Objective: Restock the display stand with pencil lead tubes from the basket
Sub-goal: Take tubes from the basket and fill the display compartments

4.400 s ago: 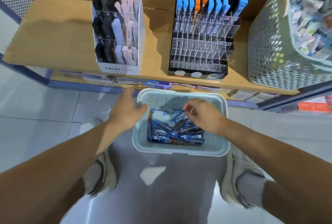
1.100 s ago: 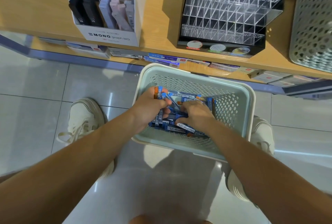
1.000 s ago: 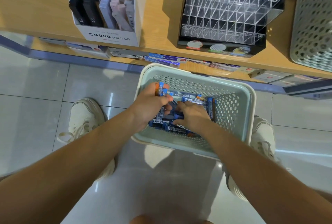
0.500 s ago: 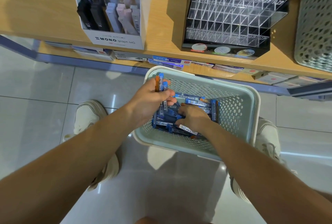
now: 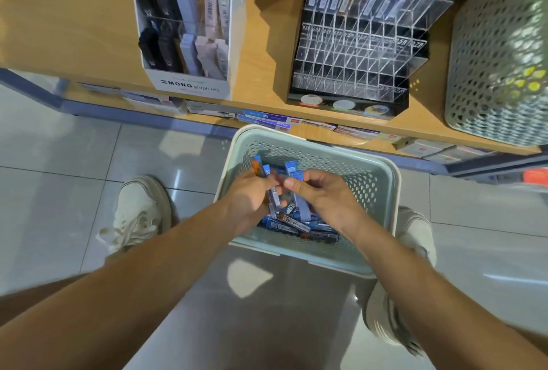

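Wooden shelf carries a white cardboard pen display box, a clear acrylic display stand with tubes in its top row, and a tall grey perforated bin. Below, between 2 pale sneakers, sits a pale green perforated plastic basket. Both hands reach in, hiding part of its load. The left hand grips a bundle of upright tubes, blue and orange caps up; the right hand pinches 1 blue-capped tube beside them. Loose blue pencil lead tubes lie jumbled in the basket.

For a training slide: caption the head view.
Left hand and right hand grip pencil lead tubes over the basket below the display stand.
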